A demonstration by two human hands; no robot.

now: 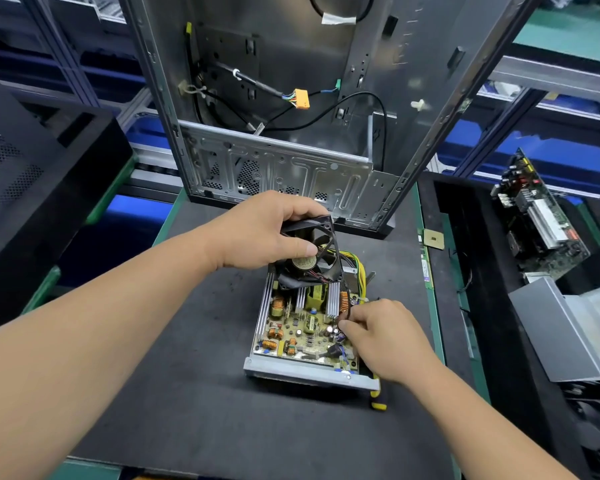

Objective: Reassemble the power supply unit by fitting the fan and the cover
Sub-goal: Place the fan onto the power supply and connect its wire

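The open power supply unit [284, 370] lies on the black mat, its circuit board with coils and heat sinks showing. My left hand [257, 233] grips the black fan [317, 258] by its frame and holds it tilted over the unit's far end. My right hand [381, 336] is at the board's right edge, fingertips pinching the fan's thin cable [349, 306] close to the board. A grey metal cover [568, 334] lies to the right, off the mat.
An empty computer case [291, 133] stands upright behind the unit. A yellow-and-black screwdriver [377, 400] lies under my right wrist. A motherboard [541, 223] leans in a black tray at the right. A black case panel [32, 188] sits at the left.
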